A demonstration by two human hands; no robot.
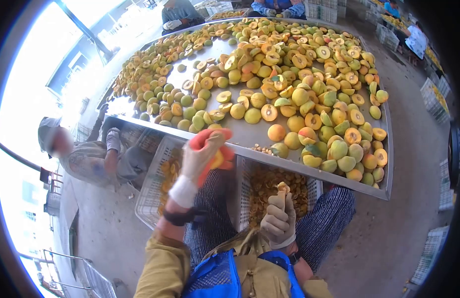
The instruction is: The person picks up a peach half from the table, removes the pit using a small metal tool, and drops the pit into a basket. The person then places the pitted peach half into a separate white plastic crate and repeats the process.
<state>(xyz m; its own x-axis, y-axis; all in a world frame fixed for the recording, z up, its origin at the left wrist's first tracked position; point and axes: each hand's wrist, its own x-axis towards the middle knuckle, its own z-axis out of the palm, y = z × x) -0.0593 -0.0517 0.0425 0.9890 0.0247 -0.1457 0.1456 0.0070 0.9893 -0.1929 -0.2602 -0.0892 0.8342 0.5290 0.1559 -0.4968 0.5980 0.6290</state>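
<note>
My left hand [205,154], in a white glove with orange-red covering on the fingers, is wrapped round a yellow fruit piece [218,160] near the table's front edge. Lower and to the right, my right hand [279,217], in a pale glove, is closed in a fist round a small tool; a bit of fruit or pit [283,187] shows at its tip. Halved and whole yellow-green fruits [299,97] lie heaped on the metal table [250,133] before me. Small pits [263,149] lie by the front edge.
Under the edge stand a crate [151,181] of fruit pieces at left and another crate [244,191] of cut pieces between my knees. A person in a cap [91,154] sits at left; two people [178,17] sit across the table. More crates [435,102] stand at right.
</note>
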